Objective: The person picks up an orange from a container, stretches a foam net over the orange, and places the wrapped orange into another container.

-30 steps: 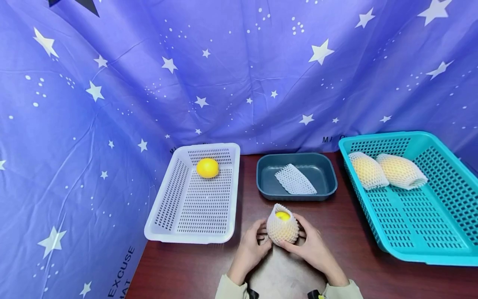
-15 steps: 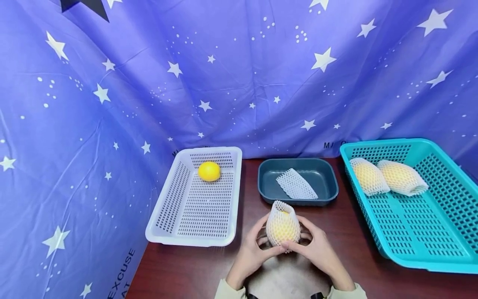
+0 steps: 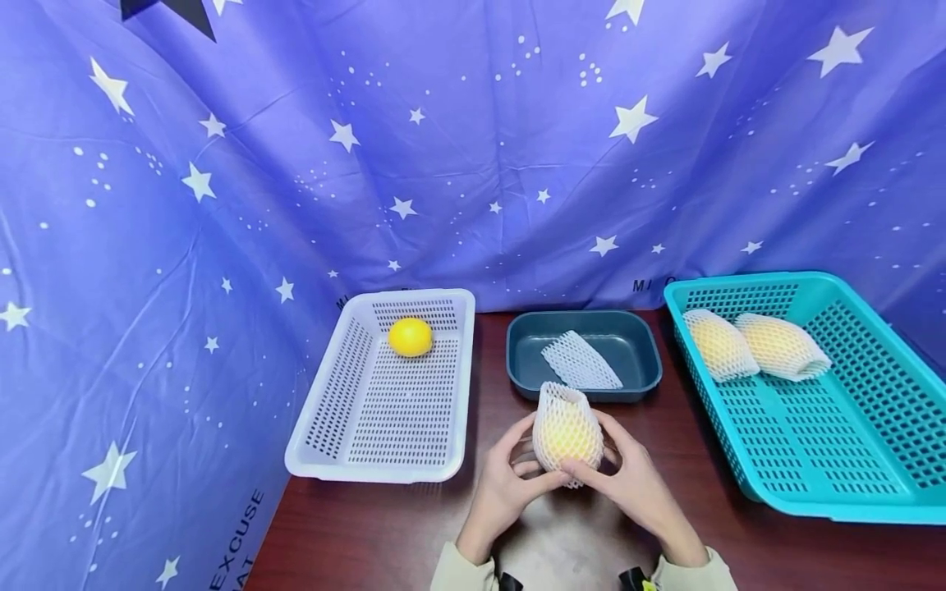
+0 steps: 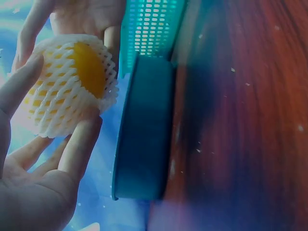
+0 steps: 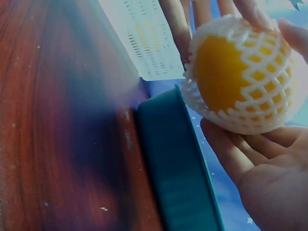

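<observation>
A round yellow fruit in a white foam net sleeve is held between both hands, just in front of the dark tray. My left hand grips its left side, with thumb and fingers curved around the netting. From the right, my right hand holds it the same way, and the thumbs meet at the near side. The sleeve's upper end stands loose above the fruit in the head view. Both wrist views show a bare yellow patch at the sleeve's opening, and the fruit is raised off the table.
A white basket at left holds one yellow fruit. The dark teal tray has a flat foam net in it. Two netted fruits lie in the turquoise basket at right. A starry blue curtain hangs behind the brown table.
The netted fruit has been lifted and tipped, so its yellow top is now covered by netting in the head view. Both hands have moved with it, slightly away from the body.
</observation>
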Demonstrator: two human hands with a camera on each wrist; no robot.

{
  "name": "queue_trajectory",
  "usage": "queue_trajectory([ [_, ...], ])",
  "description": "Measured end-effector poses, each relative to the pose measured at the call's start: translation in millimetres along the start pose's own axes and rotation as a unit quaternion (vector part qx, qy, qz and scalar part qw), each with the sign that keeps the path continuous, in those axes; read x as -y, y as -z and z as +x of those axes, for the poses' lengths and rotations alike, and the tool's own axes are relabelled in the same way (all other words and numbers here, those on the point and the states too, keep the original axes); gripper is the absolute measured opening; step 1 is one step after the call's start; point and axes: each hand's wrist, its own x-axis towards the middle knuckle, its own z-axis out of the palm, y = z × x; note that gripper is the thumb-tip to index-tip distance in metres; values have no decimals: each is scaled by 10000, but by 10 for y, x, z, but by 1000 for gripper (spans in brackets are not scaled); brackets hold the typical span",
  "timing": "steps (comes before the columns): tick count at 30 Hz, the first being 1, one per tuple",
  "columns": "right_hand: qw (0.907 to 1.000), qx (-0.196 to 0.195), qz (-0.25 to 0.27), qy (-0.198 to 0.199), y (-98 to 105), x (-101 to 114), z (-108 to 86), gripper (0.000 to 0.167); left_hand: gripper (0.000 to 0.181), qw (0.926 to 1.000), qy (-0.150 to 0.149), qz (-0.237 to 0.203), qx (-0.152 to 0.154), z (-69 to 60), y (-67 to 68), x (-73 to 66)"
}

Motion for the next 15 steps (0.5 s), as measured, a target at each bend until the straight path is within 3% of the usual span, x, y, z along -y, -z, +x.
queue_trajectory([
  [5, 9997, 2, 146, 205, 45, 72, 24, 74, 73, 10000, 40, -62, -48, 43, -29, -40],
  [15, 9983, -276, -349, 376, 158, 174, 22, 68, 74, 9998, 138, -107, 30, 105, -132, -133],
])
